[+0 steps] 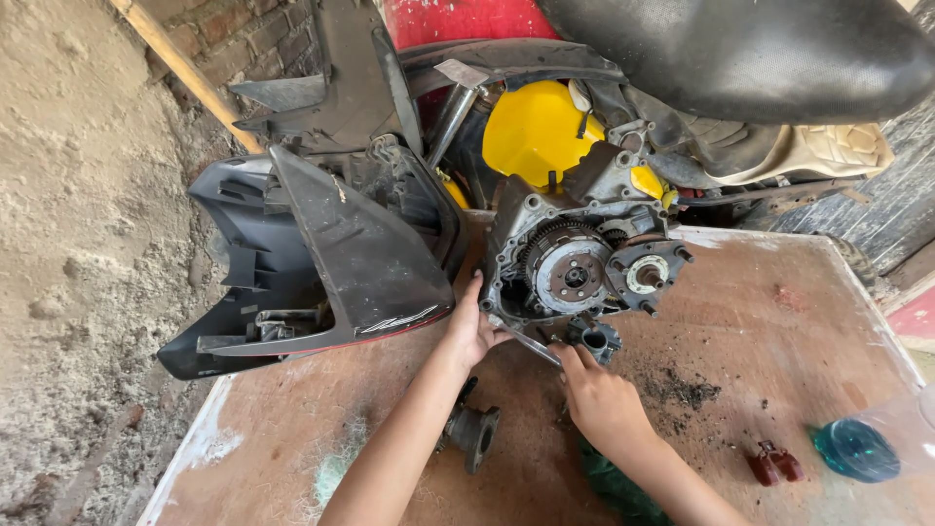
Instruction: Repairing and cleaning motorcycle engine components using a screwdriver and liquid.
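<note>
Gripping engine case [545,255] (clutch [572,273] inside), right hand [601,399] below

The engine case [584,258] at frame centre is dull, greasy cast metal; its clutch [568,271] shows worn bare steel. The fairing [331,263] at left is smooth matt black plastic. The board [779,321] underneath is rough, stained wood, and the upper tank [531,131] glossy yellow plastic

Daylight falls on a rough plastered wall [68,195], bare brickwork [234,39] and a worn wooden board [779,331].
</note>
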